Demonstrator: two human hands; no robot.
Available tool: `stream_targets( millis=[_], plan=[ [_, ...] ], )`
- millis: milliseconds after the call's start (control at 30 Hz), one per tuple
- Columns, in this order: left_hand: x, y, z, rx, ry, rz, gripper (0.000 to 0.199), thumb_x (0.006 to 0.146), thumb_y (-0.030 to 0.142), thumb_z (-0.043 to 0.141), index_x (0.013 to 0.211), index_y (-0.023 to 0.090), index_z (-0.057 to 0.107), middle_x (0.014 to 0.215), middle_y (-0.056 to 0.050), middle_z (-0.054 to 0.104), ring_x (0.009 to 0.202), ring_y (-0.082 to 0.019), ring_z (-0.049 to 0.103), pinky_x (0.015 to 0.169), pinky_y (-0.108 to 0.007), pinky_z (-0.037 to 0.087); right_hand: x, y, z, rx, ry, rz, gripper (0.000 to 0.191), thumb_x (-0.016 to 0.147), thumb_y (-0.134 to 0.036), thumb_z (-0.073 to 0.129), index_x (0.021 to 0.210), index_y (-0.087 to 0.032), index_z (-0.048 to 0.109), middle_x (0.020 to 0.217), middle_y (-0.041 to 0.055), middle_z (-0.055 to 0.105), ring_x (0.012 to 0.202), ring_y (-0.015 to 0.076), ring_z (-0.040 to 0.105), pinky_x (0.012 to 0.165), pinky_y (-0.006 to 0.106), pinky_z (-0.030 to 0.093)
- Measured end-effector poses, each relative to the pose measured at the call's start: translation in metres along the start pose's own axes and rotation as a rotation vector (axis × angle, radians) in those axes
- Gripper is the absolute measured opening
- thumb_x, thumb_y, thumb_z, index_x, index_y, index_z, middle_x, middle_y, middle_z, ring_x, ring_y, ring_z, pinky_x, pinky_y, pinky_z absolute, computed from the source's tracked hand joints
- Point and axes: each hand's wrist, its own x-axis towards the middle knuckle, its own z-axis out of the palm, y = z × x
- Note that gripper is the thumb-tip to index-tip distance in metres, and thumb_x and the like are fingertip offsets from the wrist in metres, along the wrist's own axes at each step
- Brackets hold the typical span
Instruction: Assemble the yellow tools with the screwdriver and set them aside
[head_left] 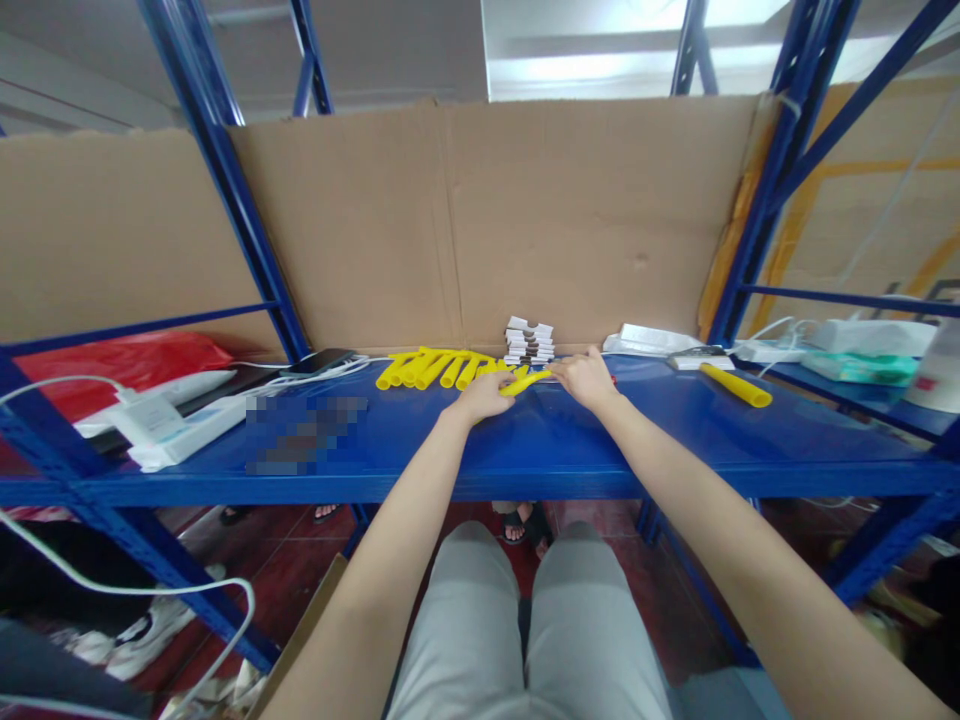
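Note:
A yellow tube [527, 382] lies slantwise between my hands, above the blue shelf top. My left hand [484, 397] is closed round its left part. At the tube's right end, the fingers of my right hand [589, 380] are curled in and pinch it; their tips are partly hidden. A small red thing [614, 379] shows just beside the right hand, too little of it to name. Several more yellow tubes [431, 368] lie in a row left of my hands. Behind the hands rises a stack of small white pieces [529, 342] with dark parts.
A lone yellow tube [736, 386] and a white packet [651, 340] lie to the right. On the left are a white power strip [196, 432], a dark phone [322, 361] and a red bag [142, 365]. A cardboard panel [525, 210] backs the blue shelf [420, 450].

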Motion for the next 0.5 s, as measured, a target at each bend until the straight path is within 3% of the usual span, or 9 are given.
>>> stream_targets(
  millis=[167, 333, 500],
  plan=[
    [0.001, 0.000, 0.001, -0.080, -0.008, 0.039, 0.042, 0.073, 0.019, 0.062, 0.114, 0.023, 0.070, 0.096, -0.002, 0.074, 0.086, -0.021, 0.069, 0.082, -0.031, 0.055, 0.001, 0.000, 0.003, -0.031, -0.006, 0.034, 0.038, 0.098, -0.022, 0.033, 0.116, -0.018, 0.067, 0.105, 0.0136, 0.073, 0.097, 0.0237, 0.064, 0.086, 0.037, 0.024],
    [0.003, -0.003, 0.009, -0.021, 0.113, 0.011, 0.047, 0.072, 0.019, 0.066, 0.119, 0.017, 0.067, 0.109, -0.010, 0.072, 0.102, -0.027, 0.067, 0.091, -0.035, 0.052, 0.003, -0.003, 0.003, 0.002, -0.034, 0.086, 0.042, 0.097, -0.016, 0.030, 0.128, -0.016, 0.059, 0.112, 0.0154, 0.072, 0.100, 0.0245, 0.066, 0.085, 0.037, 0.027],
    [0.010, -0.015, 0.018, -0.009, 0.166, -0.006, 0.038, 0.076, 0.023, 0.065, 0.113, 0.016, 0.067, 0.111, -0.014, 0.071, 0.105, -0.028, 0.067, 0.093, -0.036, 0.050, 0.001, -0.003, 0.002, 0.023, -0.056, 0.125, 0.041, 0.097, -0.020, 0.030, 0.117, -0.015, 0.065, 0.116, 0.0167, 0.070, 0.105, 0.0255, 0.065, 0.089, 0.037, 0.029]
  ],
)
